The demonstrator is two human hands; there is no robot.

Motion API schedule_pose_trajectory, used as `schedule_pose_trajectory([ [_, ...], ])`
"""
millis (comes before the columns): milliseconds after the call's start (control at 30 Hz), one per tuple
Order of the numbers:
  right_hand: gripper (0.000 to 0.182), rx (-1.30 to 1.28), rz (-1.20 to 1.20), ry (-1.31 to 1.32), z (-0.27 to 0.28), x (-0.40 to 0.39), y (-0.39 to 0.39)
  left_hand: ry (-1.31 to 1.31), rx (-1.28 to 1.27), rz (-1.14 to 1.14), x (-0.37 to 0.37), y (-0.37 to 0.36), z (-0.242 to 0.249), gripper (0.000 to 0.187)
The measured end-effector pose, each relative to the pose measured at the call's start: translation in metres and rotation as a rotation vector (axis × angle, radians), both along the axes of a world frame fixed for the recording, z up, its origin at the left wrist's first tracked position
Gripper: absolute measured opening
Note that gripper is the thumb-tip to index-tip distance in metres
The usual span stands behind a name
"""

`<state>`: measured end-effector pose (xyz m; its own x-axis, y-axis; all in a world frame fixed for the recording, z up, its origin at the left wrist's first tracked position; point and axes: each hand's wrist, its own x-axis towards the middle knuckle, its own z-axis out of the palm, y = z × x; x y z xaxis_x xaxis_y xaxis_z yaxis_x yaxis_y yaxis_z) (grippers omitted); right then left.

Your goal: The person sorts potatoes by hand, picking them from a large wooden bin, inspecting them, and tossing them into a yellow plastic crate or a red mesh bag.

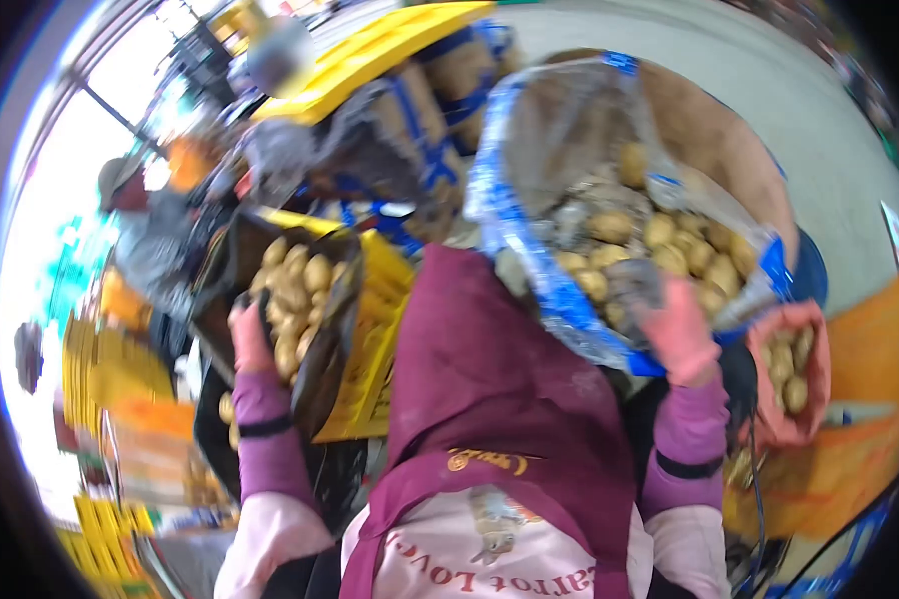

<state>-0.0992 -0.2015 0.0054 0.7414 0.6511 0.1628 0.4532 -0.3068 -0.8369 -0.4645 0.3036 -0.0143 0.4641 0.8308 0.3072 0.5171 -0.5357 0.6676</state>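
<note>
Fingers [633,284] loosely bent, right hand [657,304] at potatoes [671,262]

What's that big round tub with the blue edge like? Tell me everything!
The big round tub has a brown wall that looks like cardboard, a crinkly see-through plastic liner and shiny blue edging. It's open at the top, in front of the wearer and to the right. Brownish-yellow potatoes lie inside. The gloved right hand reaches over its near edge to them. Its base is hidden.
</note>
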Motion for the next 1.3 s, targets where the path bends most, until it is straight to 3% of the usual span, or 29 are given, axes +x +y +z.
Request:
schedule_pose_trajectory([
  [67,0.025,-0.101,0.095,-0.301,-0.013,-0.008,0.001,0.203,0.416,-0.196,0.028,-0.012,0.042,0.03],
  [100,0.033,-0.344,0.128,-0.296,-0.014,-0.013,0.005,-0.04,0.138,-0.349,0.061,-0.029,0.066,0.031],
  [167,0.024,-0.423,0.151,-0.455,-0.011,-0.024,0.012,-0.128,0.167,-0.554,0.139,-0.099,0.117,0.033],
  [200,0.022,-0.444,0.193,-0.459,0.0,-0.025,0.011,0.012,0.493,-0.615,0.179,-0.145,0.142,0.033],
  [267,0.021,-0.438,0.191,-0.44,0.004,-0.026,0.01,-0.157,-0.23,-0.629,0.249,-0.204,0.167,0.035],
  [333,0.02,-0.43,0.193,-0.419,0.002,-0.026,0.009,0.05,-0.176,-0.945,0.318,-0.238,0.162,0.035],
  [400,0.018,-0.408,0.222,-0.394,-0.005,-0.025,0.008,0.369,0.162,-1.27,0.389,-0.271,0.145,0.035],
  [533,0.024,-0.385,0.28,-0.392,-0.017,-0.021,0.006,0.992,0.576,-1.284,0.5,-0.325,0.059,0.046],
  [600,0.022,-0.367,0.296,-0.373,-0.014,-0.021,0.001,1.129,0.773,-1.241,0.541,-0.323,-0.014,0.06],
  [667,0.024,-0.368,0.314,-0.277,-0.013,-0.018,0.001,1.47,0.535,-1.243,0.543,-0.337,-0.031,0.069],
  [767,0.023,-0.235,0.261,-0.279,-0.009,-0.014,-0.006,1.304,0.394,-1.176,0.532,-0.317,-0.066,0.07],
  [800,0.023,-0.232,0.256,-0.275,-0.011,-0.013,-0.006,1.308,0.398,-1.179,0.534,-0.312,-0.059,0.07],
  [867,0.024,-0.243,0.258,-0.25,-0.013,-0.012,-0.004,1.303,0.063,-1.224,0.537,-0.299,-0.039,0.065],
  [933,0.026,-0.222,0.196,-0.268,-0.013,-0.014,-0.005,1.133,-0.311,-1.349,0.523,-0.304,0.017,0.06],
  [1000,0.028,-0.197,0.127,-0.301,-0.014,-0.013,-0.005,1.041,-0.242,-1.312,0.504,-0.307,0.068,0.058],
  [1067,0.037,0.028,-0.012,-0.106,-0.019,-0.009,-0.002,0.754,-0.11,-1.642,0.484,-0.299,0.097,0.066],
  [1100,0.046,0.173,-0.085,0.004,-0.016,-0.007,-0.003,0.666,-0.042,-1.639,0.464,-0.3,0.116,0.071],
  [1200,0.052,0.687,0.143,0.919,0.013,0.01,-0.011,0.325,-0.142,-1.595,0.406,-0.301,0.128,0.078],
  [1233,0.052,0.682,0.148,0.916,0.01,0.013,-0.011,0.363,0.002,-1.487,0.387,-0.306,0.133,0.08],
  [1300,0.051,0.973,0.42,1.086,-0.007,0.015,-0.012,0.323,0.253,-1.272,0.356,-0.317,0.127,0.083],
])
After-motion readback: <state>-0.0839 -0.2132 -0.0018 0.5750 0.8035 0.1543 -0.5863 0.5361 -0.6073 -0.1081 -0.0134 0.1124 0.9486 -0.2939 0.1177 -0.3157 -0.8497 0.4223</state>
